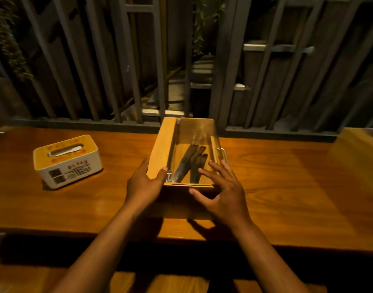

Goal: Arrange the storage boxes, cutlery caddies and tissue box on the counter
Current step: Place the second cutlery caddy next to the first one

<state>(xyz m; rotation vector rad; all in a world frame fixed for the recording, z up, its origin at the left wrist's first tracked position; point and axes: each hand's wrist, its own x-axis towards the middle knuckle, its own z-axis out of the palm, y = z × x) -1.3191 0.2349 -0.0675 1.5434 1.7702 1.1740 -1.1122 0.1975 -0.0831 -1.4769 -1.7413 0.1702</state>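
Where the light falls off toward the right edge, a pale wooden box (359, 144) is cut off by the frame and blurred, so only one slanted face of it can be made out. Dark bars of a railing (137, 60) stand behind the counter (287, 197), and what lies beyond them is too dim to read. At the middle of the counter sits a wooden cutlery caddy (160, 149), a long open box with its far end against the back edge; a small metal handle shows on its right side. Inside lie several dark, flat utensils (192, 163), crossed over one another, their kind hard to tell. The left hand (143, 182) presses flat against the near left corner of the caddy, thumb on the rim, grasping that side. The right hand (221, 191) is spread with fingers apart at the near right corner, partly over the opening; whether it touches the wood cannot be told. Well to the left stands a white tissue box (67, 161) with a yellow top, a tissue showing in the slot, printing on its front too small to read.
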